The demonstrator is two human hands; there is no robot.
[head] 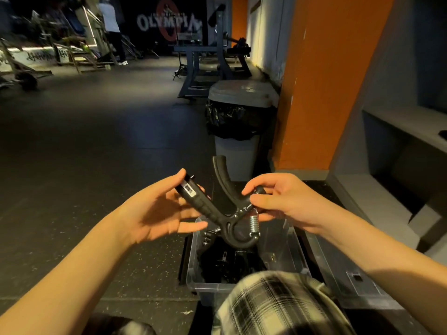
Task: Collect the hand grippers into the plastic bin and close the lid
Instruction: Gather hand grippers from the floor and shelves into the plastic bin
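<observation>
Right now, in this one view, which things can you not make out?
Head view only:
Count of grippers in the plastic bin: dark heap, partly behind the held hand gripper and the plaid knee.
Display on its handle: too small, blurred.
Its knob: mostly under the right hand.
Lid: partly behind the right forearm.

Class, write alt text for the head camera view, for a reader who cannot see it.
A person's right hand pinches a black hand gripper while the left hand supports its handle, above an open plastic bin holding other grippers. The lid lies beside it.
</observation>
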